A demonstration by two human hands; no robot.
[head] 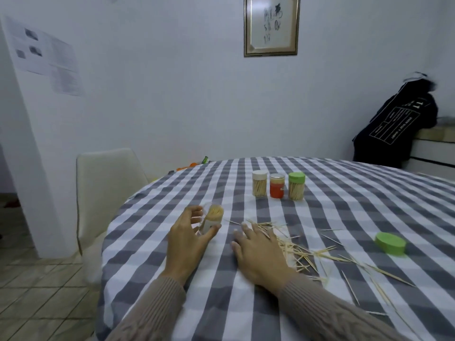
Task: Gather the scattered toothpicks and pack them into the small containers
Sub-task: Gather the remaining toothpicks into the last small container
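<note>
My left hand grips a small clear container filled with toothpicks, tilted so its open top faces me. Flat on the checked tablecloth lies my right hand, fingers straight, its edge touching the pile of scattered toothpicks. More loose toothpicks spread to the right and toward the near edge. A loose green lid lies at the right. At the back stand three closed containers: a white-lidded one, an orange one and a green-lidded one.
The round table with its grey-and-white cloth drops off at the left, where a white chair stands. A dark jacket hangs at the far right by a cabinet. Tiled floor lies below left.
</note>
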